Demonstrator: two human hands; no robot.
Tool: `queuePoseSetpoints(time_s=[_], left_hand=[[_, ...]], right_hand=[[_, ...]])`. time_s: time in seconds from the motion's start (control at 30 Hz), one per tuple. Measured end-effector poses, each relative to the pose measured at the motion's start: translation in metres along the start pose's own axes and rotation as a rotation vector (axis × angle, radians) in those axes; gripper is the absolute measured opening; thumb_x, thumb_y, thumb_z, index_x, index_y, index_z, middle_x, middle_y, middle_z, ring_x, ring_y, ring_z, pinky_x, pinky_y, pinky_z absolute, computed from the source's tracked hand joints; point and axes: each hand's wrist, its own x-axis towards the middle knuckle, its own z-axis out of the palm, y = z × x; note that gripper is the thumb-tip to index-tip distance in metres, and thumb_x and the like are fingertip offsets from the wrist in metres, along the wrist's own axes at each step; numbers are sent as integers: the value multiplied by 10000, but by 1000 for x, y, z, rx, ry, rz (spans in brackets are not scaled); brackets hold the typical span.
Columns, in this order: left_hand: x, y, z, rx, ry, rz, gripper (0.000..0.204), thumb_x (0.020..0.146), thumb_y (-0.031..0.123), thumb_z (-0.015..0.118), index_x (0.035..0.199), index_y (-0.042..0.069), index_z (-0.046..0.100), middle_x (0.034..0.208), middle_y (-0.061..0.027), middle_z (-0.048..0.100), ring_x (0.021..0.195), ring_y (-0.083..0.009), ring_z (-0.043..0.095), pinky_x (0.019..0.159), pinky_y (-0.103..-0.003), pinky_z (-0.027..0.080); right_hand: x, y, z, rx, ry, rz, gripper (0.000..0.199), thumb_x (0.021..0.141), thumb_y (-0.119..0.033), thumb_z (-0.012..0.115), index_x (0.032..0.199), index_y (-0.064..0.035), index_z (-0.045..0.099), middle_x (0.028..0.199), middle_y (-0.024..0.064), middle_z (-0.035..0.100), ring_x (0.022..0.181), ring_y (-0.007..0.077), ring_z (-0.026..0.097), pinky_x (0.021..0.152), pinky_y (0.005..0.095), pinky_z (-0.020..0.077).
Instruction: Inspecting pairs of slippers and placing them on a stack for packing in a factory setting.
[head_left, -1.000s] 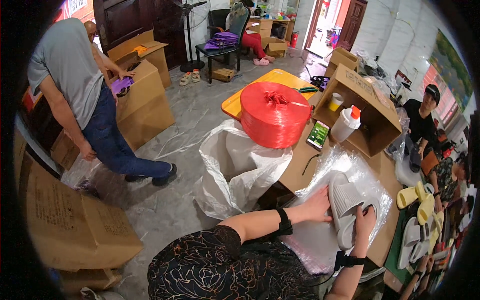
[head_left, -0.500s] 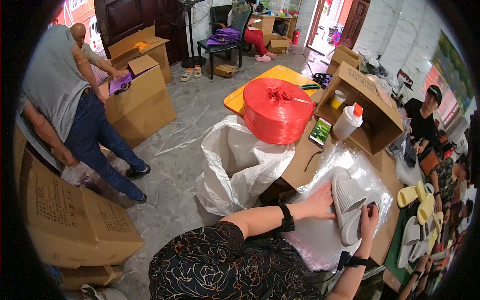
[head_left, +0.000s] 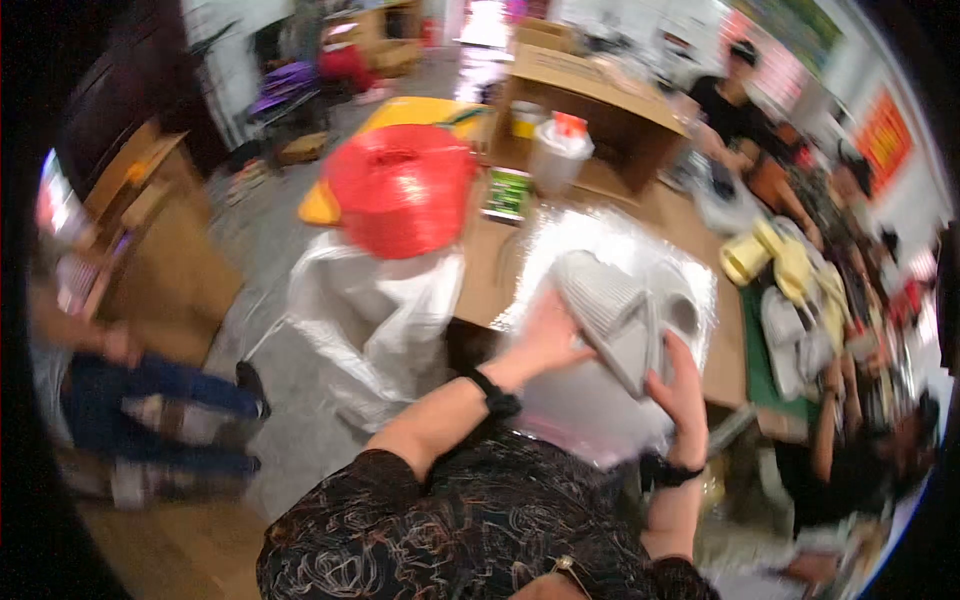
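Observation:
A pair of light grey slide slippers is between my two hands, over a stack of clear plastic bags on the cardboard-topped table. My left hand grips the outer side of the left slipper, its fingers partly hidden behind it. On the other side, my right hand is closed on the edge of the right slipper, with its thumb near the lower end. The two slippers lie close side by side, toes pointing away from me. Motion blurs the picture, so whether they touch the bags is unclear.
A big red twine roll sits beyond an open white sack. A phone, a white bottle and an open cardboard box stand farther back. Yellow slippers lie at right, near other people.
My view has swung right, shifting the scene leftward and blurring it. My right hand has moved from the right slipper's opening to the pair's near right edge; my left stays at the left side.

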Motion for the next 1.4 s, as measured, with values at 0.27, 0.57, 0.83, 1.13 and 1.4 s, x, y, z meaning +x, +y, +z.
queuePoseSetpoints(time_s=[0.27,0.57,0.83,1.13,1.4], left_hand=[[0,2,0,186,-159,23,845,814,582,747,1383,-14,561,1434,-229,540,1395,-445,393,1195,-530,303],[2,4,-2,198,-220,-1,813,813,569,740,1363,-10,582,1453,-239,514,1380,-440,405,1194,-523,302],[2,-1,1,180,-230,31,854,840,614,702,1394,-20,561,1481,-247,491,1403,-459,384,1210,-522,281],[3,2,4,249,-285,-54,1057,866,687,632,1502,-119,380,1597,-337,309,1523,-455,241,1254,-521,192],[20,-6,-8,-31,-351,-176,956,901,568,672,1512,-98,364,1585,-333,334,1507,-465,268,1233,-520,246]], right_hand=[[30,33,4,-99,-99,-3,771,824,-289,784,1447,45,476,1463,264,509,1359,409,484,1145,426,397],[44,86,-27,329,-234,148,677,786,-134,704,1438,-40,548,1369,158,634,1275,280,592,1102,357,445],[87,53,13,-259,-40,193,802,743,-556,819,1206,76,648,1160,259,650,1136,372,621,995,435,497],[108,76,40,-184,187,233,415,837,-361,730,878,49,683,962,273,668,931,452,655,831,513,530],[-2,81,-11,186,701,408,494,935,-347,726,815,119,611,742,275,579,687,403,559,652,474,422]])
